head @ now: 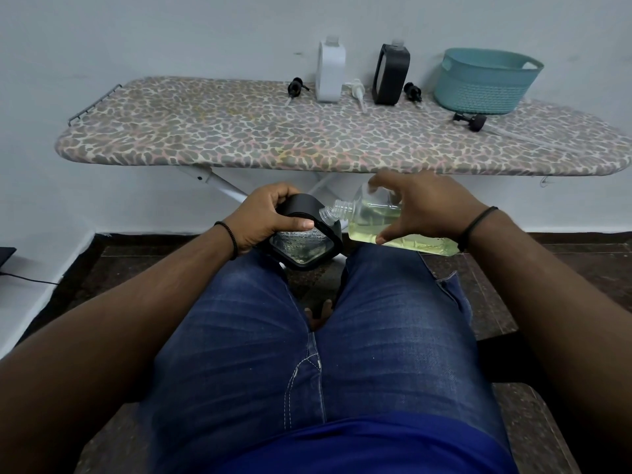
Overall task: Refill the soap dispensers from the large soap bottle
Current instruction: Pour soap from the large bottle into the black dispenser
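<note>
Head view looks down over a seated person's jeans (307, 354). Left hand (265, 217) grips a black-framed soap dispenser (304, 248) above the knees, fingers curled over its top edge, thumb along its side. Right hand (420, 206) holds the large soap bottle (386, 224) tipped on its side, thumb below and fingers curled over the top; yellow-green liquid lies along its lower side. Its open neck touches or nearly touches the dispenser's neck; I cannot tell which. Beyond, an ironing board (239, 138) with a spotted cover carries a white dispenser (330, 73), another black dispenser (390, 75), 4 loose pump heads, 3 black (295, 87) and 1 white (357, 92), and a teal basket (485, 82) at the right.
</note>
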